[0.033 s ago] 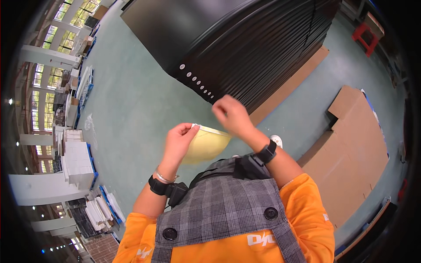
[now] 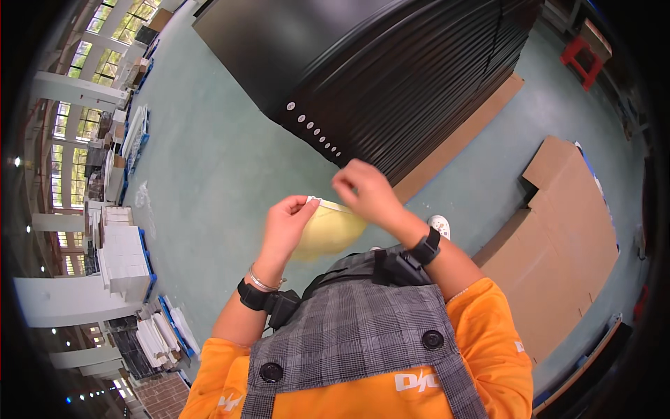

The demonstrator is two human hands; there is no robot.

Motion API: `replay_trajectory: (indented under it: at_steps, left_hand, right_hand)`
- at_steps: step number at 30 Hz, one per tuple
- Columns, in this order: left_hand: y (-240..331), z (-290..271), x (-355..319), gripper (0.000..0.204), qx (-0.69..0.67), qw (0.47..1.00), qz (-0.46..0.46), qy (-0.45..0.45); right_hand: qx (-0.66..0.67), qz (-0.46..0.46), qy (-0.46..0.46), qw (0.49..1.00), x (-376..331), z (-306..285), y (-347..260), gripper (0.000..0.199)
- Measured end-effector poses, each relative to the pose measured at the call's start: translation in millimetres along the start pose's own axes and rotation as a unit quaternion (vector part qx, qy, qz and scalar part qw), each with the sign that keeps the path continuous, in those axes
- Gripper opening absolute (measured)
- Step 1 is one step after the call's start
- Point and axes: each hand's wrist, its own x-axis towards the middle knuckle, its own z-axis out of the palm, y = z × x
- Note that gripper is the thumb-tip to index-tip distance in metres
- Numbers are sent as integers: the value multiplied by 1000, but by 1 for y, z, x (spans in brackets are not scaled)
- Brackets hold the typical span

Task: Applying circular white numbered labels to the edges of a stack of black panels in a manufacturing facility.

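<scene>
Yellow sheet [image 2: 324, 236], head view: hangs in front of plaid apron [image 2: 356, 325], white edge up, upper-left corner pinched in left hand [image 2: 285, 222]. Right hand [image 2: 368, 193] blurred, fingers curled, by sheet's right end; can't tell if gripping. Black panel stack [image 2: 398, 91] beyond.

Stack of panels [image 2: 412, 91] ahead, flattened cardboard [image 2: 558, 251] right, pallets [image 2: 148, 258] left

The sheet [image 2: 328, 234] hangs from the left hand [image 2: 283, 227], before the person [image 2: 349, 321]; its right end lies by the right hand [image 2: 370, 192], touching or apart cannot be told. Beyond the right hand rises the stack of panels, near corner toward the person, a cardboard strip [image 2: 457, 138] along its right foot. Farther right, the flattened cardboard lies on the floor [image 2: 202, 146]; beyond it, at upper right, stands a stool [image 2: 590, 73]. A shoe [image 2: 440, 225] shows just past the right forearm [image 2: 452, 267]. Far left, pallets line the floor before windows [image 2: 57, 174].
</scene>
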Motion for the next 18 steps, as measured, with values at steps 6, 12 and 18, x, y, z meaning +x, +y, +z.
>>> replay_trajectory:
  at_steps: [6,12,18]
  left_hand:
    - [4,7,2,16,12,1000,11,-16]
    - [0,7,3,17,22,1000,7,-17]
    - [-3,7,4,17,2,1000,-12,-13]
  right_hand:
    - [-55,-27,-39,997,-10,0,-25,8]
    - [-145,-87,-3,986,-14,2,-25,11]
    - [-209,-151,1,966,-19,10,-16,12]
